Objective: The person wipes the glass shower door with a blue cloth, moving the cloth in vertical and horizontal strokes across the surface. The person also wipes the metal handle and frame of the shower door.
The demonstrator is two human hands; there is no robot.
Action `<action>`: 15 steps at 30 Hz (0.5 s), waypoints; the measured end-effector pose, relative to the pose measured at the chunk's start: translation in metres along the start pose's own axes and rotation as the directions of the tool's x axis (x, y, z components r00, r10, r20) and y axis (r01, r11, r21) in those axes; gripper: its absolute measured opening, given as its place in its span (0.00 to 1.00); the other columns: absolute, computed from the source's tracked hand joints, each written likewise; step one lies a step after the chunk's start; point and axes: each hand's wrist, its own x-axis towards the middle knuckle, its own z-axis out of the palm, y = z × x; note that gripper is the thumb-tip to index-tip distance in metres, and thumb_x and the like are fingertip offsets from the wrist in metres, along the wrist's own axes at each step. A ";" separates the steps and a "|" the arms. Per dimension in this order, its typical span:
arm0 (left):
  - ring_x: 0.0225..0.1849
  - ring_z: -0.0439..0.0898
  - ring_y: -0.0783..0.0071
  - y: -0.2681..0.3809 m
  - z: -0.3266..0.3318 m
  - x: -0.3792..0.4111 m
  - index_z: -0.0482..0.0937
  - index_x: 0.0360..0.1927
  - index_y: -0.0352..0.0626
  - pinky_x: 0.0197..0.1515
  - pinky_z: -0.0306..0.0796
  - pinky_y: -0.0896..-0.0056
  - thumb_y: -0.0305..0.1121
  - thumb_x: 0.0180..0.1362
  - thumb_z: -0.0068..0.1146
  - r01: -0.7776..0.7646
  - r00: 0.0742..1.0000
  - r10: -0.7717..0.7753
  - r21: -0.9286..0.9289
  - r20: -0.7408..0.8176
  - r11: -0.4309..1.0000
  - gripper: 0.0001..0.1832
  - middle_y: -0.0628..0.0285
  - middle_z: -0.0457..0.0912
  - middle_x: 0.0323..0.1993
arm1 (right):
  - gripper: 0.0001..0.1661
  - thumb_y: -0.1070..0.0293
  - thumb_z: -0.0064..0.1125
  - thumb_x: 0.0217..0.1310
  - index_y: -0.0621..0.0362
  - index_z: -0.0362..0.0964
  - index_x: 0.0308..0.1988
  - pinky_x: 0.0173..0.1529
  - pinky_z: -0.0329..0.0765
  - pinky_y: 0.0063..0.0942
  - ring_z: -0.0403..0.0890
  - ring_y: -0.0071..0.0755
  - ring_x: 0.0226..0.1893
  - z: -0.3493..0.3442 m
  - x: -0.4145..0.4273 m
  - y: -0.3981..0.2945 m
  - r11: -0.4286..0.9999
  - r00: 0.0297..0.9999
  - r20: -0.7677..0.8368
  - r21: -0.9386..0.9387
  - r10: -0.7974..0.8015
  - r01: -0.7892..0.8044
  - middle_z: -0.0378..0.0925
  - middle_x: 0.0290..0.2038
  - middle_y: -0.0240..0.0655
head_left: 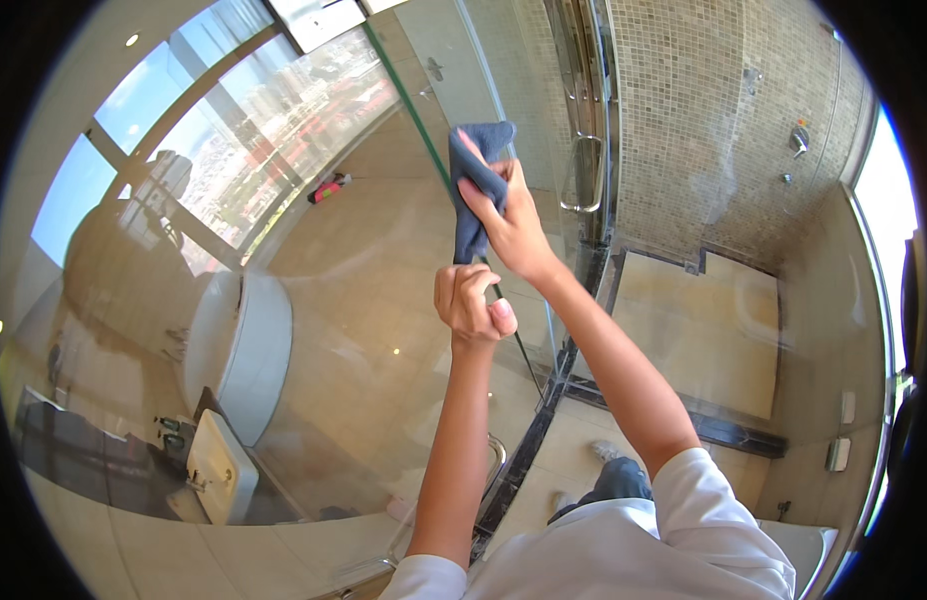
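Note:
A blue-grey cloth (471, 217) is folded over the green edge of a clear glass panel (414, 112). My right hand (512, 217) pinches the cloth around that edge, thumb on one side and fingers partly under the fabric. Just below, my left hand (474, 304) is curled at the same glass edge, by the lower end of the cloth. Whether its fingers hold the cloth's end or only the glass cannot be told.
Metal door handles (600, 176) stand right of my hands. A dark stone sill (519, 457) borders the shower floor (692, 330). Mosaic tile covers the wall (681, 112) beyond. Through or reflected in the glass, a washbasin (227, 469) and a bathtub (261, 352) show at left.

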 end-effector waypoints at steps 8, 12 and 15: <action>0.18 0.66 0.66 0.006 0.026 0.007 0.68 0.26 0.40 0.22 0.59 0.67 0.39 0.63 0.35 -0.059 0.998 0.053 0.171 0.042 0.984 0.16 0.60 0.73 0.19 | 0.25 0.57 0.47 0.70 0.68 0.64 0.55 0.49 0.68 0.35 0.70 0.39 0.42 0.017 -0.210 0.215 0.793 0.720 -0.334 0.213 0.608 -0.571 0.67 0.40 0.42; 0.17 0.65 0.66 -0.001 0.016 -0.001 0.69 0.23 0.41 0.22 0.58 0.67 0.39 0.63 0.34 -0.052 0.997 0.031 0.314 0.072 0.948 0.18 0.61 0.71 0.17 | 0.21 0.62 0.54 0.63 0.62 0.68 0.52 0.54 0.63 0.41 0.65 0.46 0.46 0.014 -0.049 0.097 0.939 0.898 -0.300 0.223 0.322 -0.263 0.64 0.42 0.44; 0.17 0.68 0.65 0.001 0.025 -0.001 0.71 0.25 0.42 0.23 0.61 0.66 0.42 0.65 0.34 -0.023 0.995 -0.013 0.364 0.096 0.931 0.19 0.62 0.73 0.18 | 0.28 0.65 0.60 0.55 0.47 0.72 0.58 0.48 0.62 0.36 0.61 0.41 0.40 -0.019 0.059 0.020 0.969 0.967 -0.115 0.065 -0.229 0.238 0.61 0.36 0.40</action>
